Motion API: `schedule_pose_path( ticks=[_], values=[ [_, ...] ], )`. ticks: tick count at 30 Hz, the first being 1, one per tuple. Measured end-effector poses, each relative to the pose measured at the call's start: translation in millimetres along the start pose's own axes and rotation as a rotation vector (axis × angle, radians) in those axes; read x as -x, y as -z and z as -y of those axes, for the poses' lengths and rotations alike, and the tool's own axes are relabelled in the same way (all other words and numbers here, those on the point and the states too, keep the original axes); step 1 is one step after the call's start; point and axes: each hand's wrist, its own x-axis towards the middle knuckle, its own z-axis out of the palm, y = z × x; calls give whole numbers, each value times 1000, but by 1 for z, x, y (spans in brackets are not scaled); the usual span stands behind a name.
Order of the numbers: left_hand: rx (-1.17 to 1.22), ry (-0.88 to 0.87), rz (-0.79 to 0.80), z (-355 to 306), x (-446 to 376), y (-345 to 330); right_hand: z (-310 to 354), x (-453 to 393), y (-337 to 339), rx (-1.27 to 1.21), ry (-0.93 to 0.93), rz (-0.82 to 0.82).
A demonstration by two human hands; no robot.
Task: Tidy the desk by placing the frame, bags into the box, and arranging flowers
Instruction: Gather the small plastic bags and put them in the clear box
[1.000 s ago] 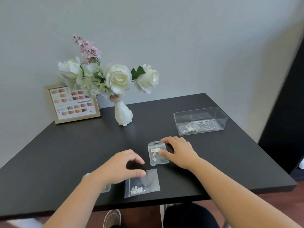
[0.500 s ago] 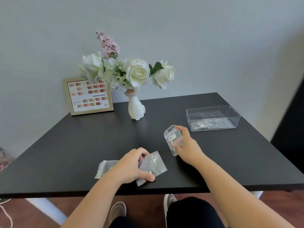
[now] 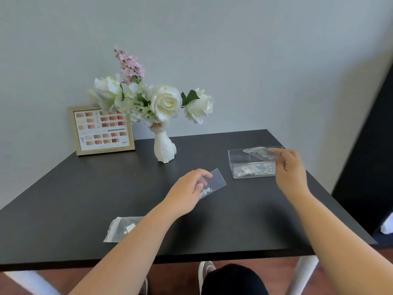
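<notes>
1. Right hand (image 3: 290, 169): fingers pinched on a small clear bag (image 3: 258, 151), held over the open top of the clear box (image 3: 251, 163). The bag is level with the rim and tilted; can't tell if it touches the rim.
2. Left hand (image 3: 187, 192): thumb and fingers closed on a second clear bag (image 3: 213, 184), gripping its near-left end. White bits sit in its lower part. The bag is raised slightly off the desk (image 3: 85, 199) at an angle, its far corner pointing toward the box.
3. The box sits on the right side of the desk, near the far edge. At least one flat bag with small pale pieces already lies on its bottom.
4. Third bag (image 3: 122, 228): lies flat on the desk near the front edge, left of the left forearm, which partly covers it. Zip-top, with a few white pieces inside. Neither hand is touching it.
5. Vase (image 3: 164, 149): white, upright, toward the back of the desk near the middle. It holds the flowers (image 3: 165, 102): white roses, plus one pink sprig standing tallest.
6. Frame (image 3: 102, 129): gold-edged, at the back-left corner, standing close to or against the wall, partly behind the left blooms. It shows rows of coloured swatches.
7. Vase and frame are well apart from both hands.
</notes>
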Motion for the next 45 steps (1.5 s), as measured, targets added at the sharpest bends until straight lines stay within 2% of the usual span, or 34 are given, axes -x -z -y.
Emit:
schedule_pose_path(
  ticks=[2,8,15,20,27,35,40,45],
  values=[
    [-68,-59,-49,-15,-14,-7,-11,-10,4,31,18,-31],
    [-241,-259,-333,-53,-60,-22,-39,-25,10,124,77,-199],
    [-283,-406,-478,-86,-106,-41,-58,-34,3,173,124,-193],
    [-305,-373,-417,-100,-136,-51,-71,-38,-4,221,-16,-136],
    [-291,-210,-191,-85,-160,-78,-77,-39,-7,156,-223,-24],
    [-347,-56,-15,-69,-170,-90,-78,-38,-8,138,-261,-46],
    [-213,0,-76,-62,-149,-81,-76,-40,-6,404,-100,-31],
    [-72,-8,-133,-31,-99,-49,-73,-33,-4,418,-112,38]
  ],
)
